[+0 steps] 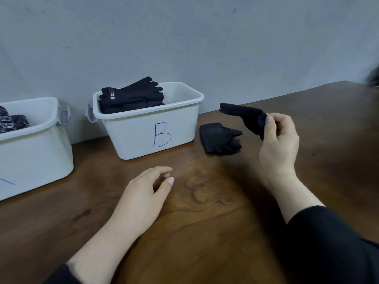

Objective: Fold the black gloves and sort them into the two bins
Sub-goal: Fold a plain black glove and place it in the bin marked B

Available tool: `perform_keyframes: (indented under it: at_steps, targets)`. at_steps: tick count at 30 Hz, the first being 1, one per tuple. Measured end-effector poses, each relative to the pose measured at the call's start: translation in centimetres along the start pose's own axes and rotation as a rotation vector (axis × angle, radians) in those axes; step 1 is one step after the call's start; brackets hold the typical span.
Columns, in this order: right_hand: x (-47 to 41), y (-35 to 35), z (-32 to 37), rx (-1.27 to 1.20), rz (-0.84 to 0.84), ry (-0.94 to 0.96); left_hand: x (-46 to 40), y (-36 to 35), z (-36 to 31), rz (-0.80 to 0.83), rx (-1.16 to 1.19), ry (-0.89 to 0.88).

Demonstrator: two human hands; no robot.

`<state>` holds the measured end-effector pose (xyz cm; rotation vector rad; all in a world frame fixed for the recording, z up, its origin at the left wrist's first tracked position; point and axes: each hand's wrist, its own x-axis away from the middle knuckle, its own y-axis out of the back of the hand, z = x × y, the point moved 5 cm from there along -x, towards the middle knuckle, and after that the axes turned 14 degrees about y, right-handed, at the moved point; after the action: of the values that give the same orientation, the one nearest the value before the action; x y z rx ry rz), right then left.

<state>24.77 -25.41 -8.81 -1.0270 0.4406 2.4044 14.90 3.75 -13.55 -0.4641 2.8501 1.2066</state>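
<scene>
My right hand [280, 138] pinches a black glove [244, 115] by one end and holds it in the air, its fingers pointing left. Below it a second black glove [220, 141] lies flat on the wooden table [205, 222], just right of the white bin marked B [151, 128]. That bin holds a stack of folded black gloves [131, 97] that rises above its rim. My left hand [143, 199] hovers low over the table in front of bin B with loosely curled fingers and holds nothing.
A second white bin [34, 144] stands at the far left with patterned dark gloves [12, 121] inside. Both bins sit against a grey wall. A blurred dark shape [374, 77] shows at the right edge.
</scene>
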Motion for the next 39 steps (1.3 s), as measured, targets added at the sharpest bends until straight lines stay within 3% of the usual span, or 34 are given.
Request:
perform_keyframes:
  at_steps: [5, 7, 9, 11, 13, 16, 20, 24, 32, 37, 39]
  targets:
    - [2.4, -2.3, 4.3, -0.107, 0.078, 0.177, 0.5, 1.8, -0.6, -0.216, 0.175, -0.018]
    - [4.5, -4.7, 5.9, -0.046, 0.341, 0.294, 0.9, 3.2, -0.7, -0.325, 0.210, -0.044]
    - [7.5, -7.7, 7.2, 0.013, 0.714, 0.373, 1.1, 4.3, -0.8, -0.386, 0.177, -0.070]
    - [9.6, -9.2, 8.0, -0.017, 0.890, 0.432, 1.0, 4.9, -0.5, -0.391, 0.108, -0.098]
    - [9.1, -8.9, 7.8, -0.047, 0.782, 0.489, 1.0, 4.3, 0.0, -0.301, 0.032, -0.111]
    - [6.3, -7.8, 4.6, 0.087, 0.623, 0.340, 1.5, 2.4, 0.0, -0.084, -0.087, -0.145]
    - [4.6, -8.6, -0.2, 0.382, 0.796, 0.148, 2.0, 0.5, 0.0, 0.131, -0.303, -0.130]
    - [4.6, -9.7, -2.5, 0.535, 0.974, 0.086, 2.3, 0.9, 0.7, 0.133, -0.311, -0.136]
    - [3.6, -8.4, -0.7, 0.573, 0.907, 0.109, 3.6, 2.3, 1.6, 0.097, -0.305, -0.154]
    - [4.5, -9.2, -0.2, 0.661, 1.082, 0.170, 3.9, 1.9, 1.4, 0.113, -0.342, -0.155]
    - [4.8, -9.5, 0.2, 0.590, 1.116, 0.223, 3.9, 1.5, 1.6, 0.146, -0.369, -0.141]
